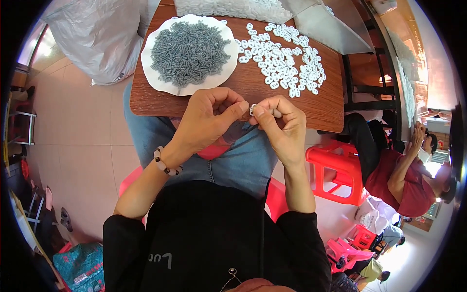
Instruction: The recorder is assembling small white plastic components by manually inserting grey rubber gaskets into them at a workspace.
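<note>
Just past the near edge of the brown wooden table (233,104), my two hands meet over my lap. My right hand (284,126) pinches a small white oval piece (251,111) between thumb and fingertips. Close against it, my left hand (206,117) is closed with thumb on fingers; whatever it holds is too small or hidden to make out. Beyond my left hand stands a white wavy-rimmed plate (148,61) heaped with small grey ribbed pieces (189,51). Many white oval pieces with two holes (279,61) lie scattered on the right half of the table.
A clear bag of white pieces (233,9) lies at the table's far edge. On the left is a large grey plastic bag (99,41). To the right stand a red plastic stool (335,173) and a seated person in a dark red shirt (404,185).
</note>
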`<state>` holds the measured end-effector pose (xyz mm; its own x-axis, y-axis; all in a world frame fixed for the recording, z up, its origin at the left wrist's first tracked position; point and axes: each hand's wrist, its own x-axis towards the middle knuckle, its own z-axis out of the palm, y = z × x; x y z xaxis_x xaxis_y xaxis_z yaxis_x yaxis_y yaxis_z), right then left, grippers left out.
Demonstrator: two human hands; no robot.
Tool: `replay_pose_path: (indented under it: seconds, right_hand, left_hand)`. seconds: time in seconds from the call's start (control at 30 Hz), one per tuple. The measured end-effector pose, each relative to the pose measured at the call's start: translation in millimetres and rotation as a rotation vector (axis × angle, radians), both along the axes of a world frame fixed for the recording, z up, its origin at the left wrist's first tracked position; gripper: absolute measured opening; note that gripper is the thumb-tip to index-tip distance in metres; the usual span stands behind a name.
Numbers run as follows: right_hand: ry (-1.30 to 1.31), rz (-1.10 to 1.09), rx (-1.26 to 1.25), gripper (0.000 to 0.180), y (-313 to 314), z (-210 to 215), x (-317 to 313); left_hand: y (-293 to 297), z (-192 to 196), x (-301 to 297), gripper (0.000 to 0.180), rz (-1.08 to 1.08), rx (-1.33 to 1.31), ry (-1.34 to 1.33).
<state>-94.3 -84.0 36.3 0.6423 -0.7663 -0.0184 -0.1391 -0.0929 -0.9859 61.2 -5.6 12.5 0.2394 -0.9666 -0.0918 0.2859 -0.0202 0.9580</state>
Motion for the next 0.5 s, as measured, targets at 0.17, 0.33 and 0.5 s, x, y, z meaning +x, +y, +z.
replay_pose_path:
  seconds: [0.17, 0.33, 0.5]
  right_hand:
    - [-0.023, -0.024, -0.009, 0.010, 1.2, 1.3, 0.2]
    - [0.000, -0.033, -0.013, 0.010, 0.3, 2.7, -0.1]
    - [-0.001, -0.022, -0.023, 0.010, 0.3, 0.0, 0.4]
  left_hand:
    - [0.0, -0.3, -0.8, 0.012, 0.007, -0.017, 0.012]
    - [0.0, -1.0, 0.6, 0.013, 0.001, 0.002, 0.034]
    - [-0.1, -0.9, 0.7, 0.014, -0.018, -0.024, 0.031]
